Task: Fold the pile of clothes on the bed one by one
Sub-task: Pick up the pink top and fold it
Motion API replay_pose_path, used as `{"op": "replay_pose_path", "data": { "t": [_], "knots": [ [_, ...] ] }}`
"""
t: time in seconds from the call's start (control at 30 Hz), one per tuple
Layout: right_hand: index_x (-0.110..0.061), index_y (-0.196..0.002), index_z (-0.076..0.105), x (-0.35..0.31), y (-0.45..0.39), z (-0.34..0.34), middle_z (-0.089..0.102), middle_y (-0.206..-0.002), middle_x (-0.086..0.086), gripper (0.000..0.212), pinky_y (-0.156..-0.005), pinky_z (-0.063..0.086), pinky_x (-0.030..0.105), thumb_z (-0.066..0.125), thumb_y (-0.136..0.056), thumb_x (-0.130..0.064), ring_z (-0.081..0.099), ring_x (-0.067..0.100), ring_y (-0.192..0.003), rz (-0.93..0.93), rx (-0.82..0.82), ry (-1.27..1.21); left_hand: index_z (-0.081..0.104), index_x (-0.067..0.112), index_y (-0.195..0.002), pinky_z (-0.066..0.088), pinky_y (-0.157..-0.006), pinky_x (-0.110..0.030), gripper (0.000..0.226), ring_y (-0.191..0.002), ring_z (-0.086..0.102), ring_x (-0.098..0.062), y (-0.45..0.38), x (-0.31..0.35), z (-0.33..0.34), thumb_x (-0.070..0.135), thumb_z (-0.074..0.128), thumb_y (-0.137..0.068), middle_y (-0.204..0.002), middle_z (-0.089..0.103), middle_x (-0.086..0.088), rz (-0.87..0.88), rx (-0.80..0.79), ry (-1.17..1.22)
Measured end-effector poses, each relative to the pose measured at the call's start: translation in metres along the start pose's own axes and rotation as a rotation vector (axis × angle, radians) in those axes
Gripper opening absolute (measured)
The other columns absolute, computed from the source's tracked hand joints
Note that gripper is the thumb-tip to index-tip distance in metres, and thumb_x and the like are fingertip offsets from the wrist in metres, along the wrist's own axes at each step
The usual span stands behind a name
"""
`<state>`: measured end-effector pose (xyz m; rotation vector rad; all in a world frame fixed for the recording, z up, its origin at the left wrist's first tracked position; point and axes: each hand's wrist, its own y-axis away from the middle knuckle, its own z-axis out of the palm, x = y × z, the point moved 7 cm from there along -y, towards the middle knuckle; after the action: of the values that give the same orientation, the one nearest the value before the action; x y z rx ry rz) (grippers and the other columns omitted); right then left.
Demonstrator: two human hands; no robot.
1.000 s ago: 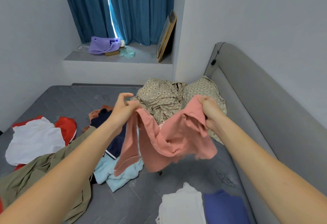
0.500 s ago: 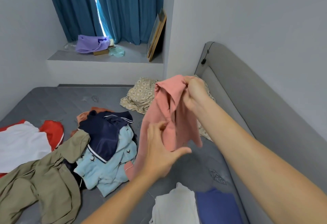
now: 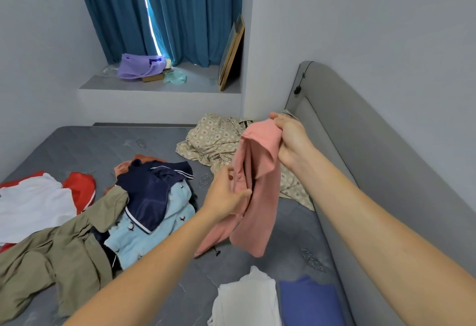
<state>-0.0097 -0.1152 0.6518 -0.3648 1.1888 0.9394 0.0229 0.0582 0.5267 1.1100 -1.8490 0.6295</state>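
While the right hand (image 3: 288, 137) holds the pink garment (image 3: 257, 184) up by its top edge, fingers curled round a bunched fold, the cloth hangs lengthwise above the bed (image 3: 90, 142), its lower end dangling just over the grey mattress. Left hand (image 3: 226, 196) is at the garment's left edge, about mid-length; thumb and fingers pinch a fold of the pink fabric. Both forearms are bare and extended forward.

Unfolded pile lies left of the hanging garment: navy garment with white piping (image 3: 152, 189) on top of a light blue printed garment (image 3: 154, 225), an orange-brown piece (image 3: 123, 167) showing behind them. Olive-green garment (image 3: 51, 256) sprawls across the near left of the mattress. White garment (image 3: 31, 207) lies over a red one (image 3: 82, 186) at far left.

Near the bottom edge, a white folded item (image 3: 247, 297) and a blue folded item (image 3: 309, 300) sit side by side, touching or nearly so. Beige patterned bedding (image 3: 213, 140) is crumpled at the head of the bed against the grey padded headboard (image 3: 360, 145).

Window ledge behind: purple bag (image 3: 136, 66), picture frame (image 3: 231, 52) leaning on the wall, teal curtains (image 3: 185, 11).
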Motion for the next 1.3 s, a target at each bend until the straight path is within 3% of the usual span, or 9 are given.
{"op": "replay_pose_path", "data": {
  "t": [0.07, 0.27, 0.37, 0.47, 0.6, 0.7, 0.8, 0.93, 1.3],
  "knots": [
    [-0.007, -0.094, 0.064, -0.009, 0.003, -0.005, 0.062, -0.089, 0.011, 0.028, -0.084, 0.055, 0.033, 0.041, -0.105, 0.004, 0.061, 0.018, -0.08, 0.0, -0.056, -0.017, 0.06, 0.029, -0.091, 0.05, -0.079, -0.038, 0.012, -0.089, 0.062, -0.021, -0.004, 0.002, 0.007, 0.025, 0.065, -0.081, -0.092, 0.064, 0.007, -0.015, 0.078, 0.046],
    [-0.008, -0.094, 0.07, -0.038, -0.015, -0.08, 0.066, -0.09, 0.01, 0.032, -0.069, 0.055, 0.025, 0.042, -0.097, 0.008, 0.062, 0.017, -0.077, -0.042, -0.02, 0.21, 0.063, 0.02, -0.086, 0.043, -0.067, -0.015, 0.022, -0.071, 0.054, -0.003, -0.006, 0.036, -0.019, 0.001, 0.058, -0.097, -0.079, 0.062, 0.008, 0.019, 0.267, 0.272],
    [-0.013, -0.09, 0.076, -0.033, -0.025, -0.108, 0.07, -0.088, 0.001, 0.027, -0.063, 0.047, 0.023, 0.052, -0.095, -0.003, 0.059, 0.016, -0.083, -0.125, -0.061, 0.73, 0.068, 0.011, -0.092, 0.043, -0.072, -0.02, 0.013, -0.072, 0.055, -0.002, -0.015, 0.069, -0.024, 0.006, 0.06, -0.101, -0.079, 0.063, 0.009, 0.117, 0.108, 0.307],
    [-0.03, -0.11, 0.075, -0.02, -0.019, -0.099, 0.066, -0.108, -0.005, 0.031, -0.085, 0.045, 0.029, 0.066, -0.082, -0.041, 0.056, 0.013, -0.101, -0.398, -0.194, 1.344, 0.071, 0.003, -0.103, 0.043, -0.069, -0.021, 0.012, -0.074, 0.056, -0.007, -0.018, 0.105, -0.012, 0.0, 0.059, -0.1, -0.083, 0.064, 0.002, 0.171, -0.078, 0.334],
    [-0.027, -0.139, 0.058, 0.011, 0.009, -0.055, 0.056, -0.14, -0.001, 0.068, -0.113, 0.038, 0.029, 0.072, -0.075, -0.009, 0.05, 0.012, -0.132, -0.44, -0.702, 1.038, 0.069, 0.001, -0.101, 0.047, -0.066, -0.014, 0.014, -0.07, 0.062, -0.003, -0.019, 0.139, 0.003, -0.007, 0.058, -0.098, -0.082, 0.068, 0.0, 0.189, -0.29, 0.399],
    [-0.012, -0.143, 0.056, 0.02, 0.013, -0.044, 0.064, -0.139, 0.011, 0.067, -0.114, 0.045, 0.039, 0.071, -0.078, -0.006, 0.058, 0.023, -0.133, -0.231, -0.802, 0.759, 0.072, -0.003, -0.101, 0.05, -0.068, -0.019, 0.013, -0.073, 0.065, -0.007, -0.028, 0.138, -0.006, -0.006, 0.061, -0.097, -0.085, 0.071, -0.006, 0.192, -0.269, 0.393],
    [-0.006, -0.135, 0.063, 0.017, 0.012, -0.029, 0.067, -0.133, 0.016, 0.051, -0.108, 0.048, 0.034, 0.076, -0.086, -0.008, 0.063, 0.018, -0.124, -0.245, -0.761, 0.71, 0.075, 0.01, -0.089, 0.049, -0.068, -0.02, 0.016, -0.072, 0.064, -0.007, -0.032, 0.128, -0.021, -0.003, 0.067, -0.093, -0.079, 0.072, 0.002, 0.206, -0.246, 0.343],
    [-0.012, -0.094, 0.073, 0.011, 0.003, -0.009, 0.069, -0.083, 0.003, 0.018, -0.072, 0.046, 0.02, 0.07, -0.09, 0.005, 0.059, -0.002, -0.074, -0.429, -0.543, 0.852, 0.068, 0.015, -0.092, 0.049, -0.072, -0.032, 0.011, -0.08, 0.067, -0.02, -0.034, 0.106, -0.037, 0.009, 0.077, -0.088, -0.088, 0.075, -0.016, 0.18, -0.213, 0.412],
    [-0.003, -0.097, 0.078, 0.003, -0.006, 0.015, 0.075, -0.089, 0.013, 0.009, -0.075, 0.045, 0.022, 0.074, -0.094, -0.01, 0.059, 0.005, -0.078, -0.515, -0.339, 0.725, 0.065, 0.019, -0.127, 0.055, -0.09, -0.03, 0.071, -0.105, 0.07, -0.012, 0.031, -0.018, -0.029, 0.032, 0.091, -0.062, -0.111, 0.077, 0.006, -0.053, -0.349, 0.531]
  ]
}}
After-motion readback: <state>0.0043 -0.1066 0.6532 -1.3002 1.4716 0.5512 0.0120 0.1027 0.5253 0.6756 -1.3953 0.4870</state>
